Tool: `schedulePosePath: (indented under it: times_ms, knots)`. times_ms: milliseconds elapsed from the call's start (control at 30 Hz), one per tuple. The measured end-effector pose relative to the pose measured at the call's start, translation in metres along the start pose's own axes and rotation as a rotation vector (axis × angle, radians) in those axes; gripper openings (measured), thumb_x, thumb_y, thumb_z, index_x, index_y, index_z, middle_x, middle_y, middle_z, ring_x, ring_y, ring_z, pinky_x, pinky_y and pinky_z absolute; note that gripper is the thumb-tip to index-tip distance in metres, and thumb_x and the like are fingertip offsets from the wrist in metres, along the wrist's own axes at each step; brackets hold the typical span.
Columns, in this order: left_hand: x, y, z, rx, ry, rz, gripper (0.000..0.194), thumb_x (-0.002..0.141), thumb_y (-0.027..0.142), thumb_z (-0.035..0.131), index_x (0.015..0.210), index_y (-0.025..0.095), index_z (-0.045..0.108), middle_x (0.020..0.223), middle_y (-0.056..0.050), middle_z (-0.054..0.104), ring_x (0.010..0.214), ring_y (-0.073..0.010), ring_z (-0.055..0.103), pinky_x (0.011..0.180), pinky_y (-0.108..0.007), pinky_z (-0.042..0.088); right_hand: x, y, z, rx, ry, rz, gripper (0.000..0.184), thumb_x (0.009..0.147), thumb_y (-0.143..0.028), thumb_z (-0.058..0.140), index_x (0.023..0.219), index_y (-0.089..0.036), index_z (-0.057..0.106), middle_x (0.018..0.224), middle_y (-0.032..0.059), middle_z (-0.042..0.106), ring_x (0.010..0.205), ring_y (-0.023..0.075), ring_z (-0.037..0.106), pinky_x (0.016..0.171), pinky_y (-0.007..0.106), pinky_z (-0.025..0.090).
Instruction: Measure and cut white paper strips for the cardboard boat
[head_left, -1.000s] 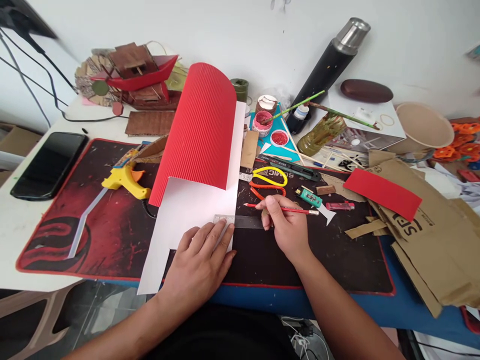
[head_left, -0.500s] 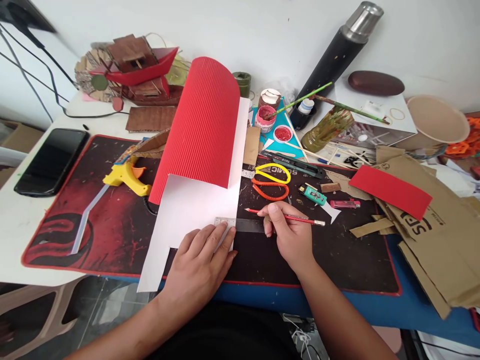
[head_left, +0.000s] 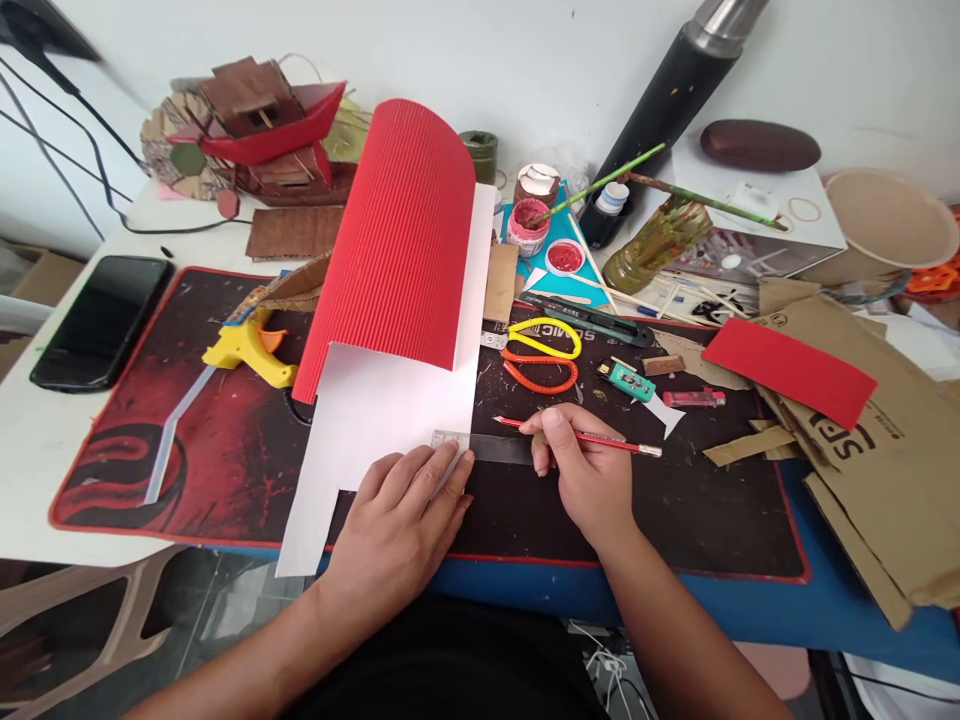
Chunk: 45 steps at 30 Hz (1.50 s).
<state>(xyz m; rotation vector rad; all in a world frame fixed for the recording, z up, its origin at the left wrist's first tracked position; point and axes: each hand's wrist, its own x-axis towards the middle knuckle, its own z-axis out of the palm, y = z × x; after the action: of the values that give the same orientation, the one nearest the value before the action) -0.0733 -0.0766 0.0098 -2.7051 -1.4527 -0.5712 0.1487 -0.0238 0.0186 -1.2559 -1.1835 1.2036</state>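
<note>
**My left hand (head_left: 405, 520) lay on the ruler (head_left: 502, 449) while my right hand (head_left: 585, 470) gripped a pencil (head_left: 637, 447)**

I had my left hand palm down, its fingers stretched out across the ruler's near-left part, grasping nothing. That clear ruler lay partly on the white paper (head_left: 390, 410) and partly on the dark mat (head_left: 637, 530), running rightward toward my other hand. I could not tell whether my right fingers touched its far end.

My right hand pinched the red pencil between thumb and fingers. The point faced left, just beside the paper's right edge and apart from it; whether it met the mat I could not tell.

Over the far part of the white paper arched a ribbed red sheet (head_left: 397, 240). To its left lay a yellow glue gun (head_left: 251, 350), with a phone (head_left: 101, 325) farther left on the table. Beyond my right hand were scissors (head_left: 551, 340) with yellow and orange handles, a craft knife (head_left: 600, 327) and a green lighter (head_left: 628, 381). Farther right, a flat red piece (head_left: 791, 372) rested on brown cardboard (head_left: 885, 490).
</note>
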Motion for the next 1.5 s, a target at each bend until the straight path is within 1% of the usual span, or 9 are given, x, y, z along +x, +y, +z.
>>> schedulePosePath:
  times_ms: [367, 600, 833, 1000, 1167, 1367, 1500]
  knots:
    - [0.0, 0.001, -0.001, -0.008, 0.012, -0.004, 0.033, 0.108, 0.025, 0.064, 0.138, 0.014, 0.071, 0.136, -0.01, 0.078, 0.115, -0.0299, 0.069, 0.101, -0.046, 0.049, -0.001, 0.002, -0.001, -0.027, -0.024, 0.022, 0.036, 0.11, -0.044, 0.065, 0.086, -0.02, 0.08, 0.057, -0.0024, 0.063, 0.049, 0.0122, 0.057, 0.053, 0.026, 0.048]
    - [0.001, 0.001, -0.001, -0.001, 0.009, 0.005, 0.033, 0.108, 0.024, 0.063, 0.138, 0.013, 0.071, 0.135, -0.009, 0.079, 0.116, -0.0287, 0.069, 0.099, -0.045, 0.049, 0.0, 0.002, 0.001, -0.029, -0.031, 0.008, 0.035, 0.111, -0.041, 0.064, 0.086, -0.021, 0.08, 0.057, -0.003, 0.063, 0.049, 0.012, 0.057, 0.054, 0.026, 0.048]
    - [0.003, 0.001, -0.001, -0.003, 0.018, 0.007, 0.032, 0.108, 0.023, 0.063, 0.136, 0.012, 0.072, 0.133, -0.009, 0.08, 0.115, -0.028, 0.068, 0.098, -0.044, 0.049, -0.001, -0.01, 0.002, -0.048, -0.05, -0.001, 0.034, 0.111, -0.041, 0.064, 0.087, -0.022, 0.08, 0.057, -0.0037, 0.063, 0.049, 0.0126, 0.057, 0.054, 0.026, 0.049]
    - [0.002, 0.001, -0.001, -0.007, 0.027, 0.009, 0.032, 0.107, 0.022, 0.064, 0.136, 0.013, 0.072, 0.133, -0.009, 0.08, 0.115, -0.0283, 0.069, 0.098, -0.044, 0.049, 0.003, -0.018, 0.015, -0.077, -0.163, 0.0, 0.035, 0.112, -0.04, 0.062, 0.088, -0.021, 0.078, 0.057, -0.0041, 0.062, 0.051, 0.0123, 0.057, 0.055, 0.026, 0.048]
    - [0.001, 0.0, -0.001, -0.001, 0.042, 0.013, 0.032, 0.106, 0.022, 0.064, 0.134, 0.013, 0.073, 0.128, -0.01, 0.081, 0.114, -0.028, 0.07, 0.098, -0.045, 0.049, 0.008, -0.011, 0.032, -0.078, -0.248, 0.02, 0.04, 0.112, -0.048, 0.061, 0.087, -0.02, 0.077, 0.059, -0.0034, 0.062, 0.051, 0.0124, 0.057, 0.055, 0.026, 0.048]
    - [0.002, 0.0, -0.001, -0.007, 0.045, 0.015, 0.031, 0.106, 0.022, 0.062, 0.133, 0.012, 0.074, 0.128, -0.009, 0.082, 0.114, -0.0277, 0.07, 0.097, -0.044, 0.049, 0.009, -0.003, 0.037, -0.101, -0.258, 0.067, 0.045, 0.11, -0.055, 0.061, 0.086, -0.02, 0.076, 0.059, -0.0024, 0.062, 0.052, 0.0132, 0.057, 0.054, 0.026, 0.049]
    - [0.002, 0.0, -0.001, -0.01, 0.043, 0.013, 0.029, 0.107, 0.022, 0.062, 0.132, 0.013, 0.074, 0.127, -0.009, 0.082, 0.114, -0.0279, 0.07, 0.097, -0.045, 0.049, 0.01, -0.003, 0.037, -0.095, -0.27, 0.066, 0.044, 0.11, -0.054, 0.061, 0.087, -0.02, 0.076, 0.06, -0.0026, 0.062, 0.052, 0.0129, 0.056, 0.054, 0.026, 0.048]
